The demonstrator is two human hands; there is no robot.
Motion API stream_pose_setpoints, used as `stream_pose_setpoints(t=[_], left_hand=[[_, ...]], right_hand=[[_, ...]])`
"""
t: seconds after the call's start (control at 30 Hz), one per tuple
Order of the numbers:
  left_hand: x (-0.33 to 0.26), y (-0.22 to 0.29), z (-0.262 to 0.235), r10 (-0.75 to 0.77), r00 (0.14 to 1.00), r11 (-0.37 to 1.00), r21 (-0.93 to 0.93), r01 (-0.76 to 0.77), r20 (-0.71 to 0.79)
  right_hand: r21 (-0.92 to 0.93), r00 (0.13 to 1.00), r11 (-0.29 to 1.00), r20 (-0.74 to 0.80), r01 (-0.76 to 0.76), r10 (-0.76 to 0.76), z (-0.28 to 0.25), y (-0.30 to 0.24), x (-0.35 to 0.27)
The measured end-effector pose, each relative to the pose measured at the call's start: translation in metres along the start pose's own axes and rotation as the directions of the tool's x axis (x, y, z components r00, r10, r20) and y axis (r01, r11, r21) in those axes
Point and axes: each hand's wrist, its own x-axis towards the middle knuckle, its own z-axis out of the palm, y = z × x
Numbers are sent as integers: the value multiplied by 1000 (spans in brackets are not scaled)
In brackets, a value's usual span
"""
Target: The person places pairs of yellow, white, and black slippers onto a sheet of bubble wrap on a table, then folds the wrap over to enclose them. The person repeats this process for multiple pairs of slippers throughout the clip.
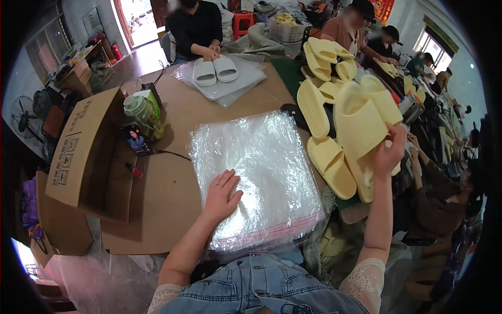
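The left hand (223, 196) lies lightly spread on the glossy stack of clear plastic bags (266, 162), best steadied gently, while the right hand (391, 153) pinches chunky pale-yellow foam slippers (361, 128) off the stack's right side, where, I'd say, a firm grip serves best.

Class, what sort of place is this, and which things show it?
Probably a footwear packing workshop: many yellow slippers, a stack of clear plastic bags and a cardboard box suggest it.
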Motion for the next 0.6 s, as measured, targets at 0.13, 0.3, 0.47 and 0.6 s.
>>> stream_pose_setpoints(t=[0.13,0.3,0.47,0.6], left_hand=[[0,-1,-2,-14,1000,1000,-12,14,5],[2,3,-1,-39,999,998,-41,40,13],[4,4,-4,-55,998,998,-23,55,9],[2,-2,1,-60,998,998,-9,61,14]], right_hand=[[202,960,973,273,-114,56,19,-96,-32],[239,848,932,518,-272,115,73,-142,-102],[375,782,800,598,-469,178,100,-154,-148],[205,568,704,755,-680,329,93,-140,-142]])
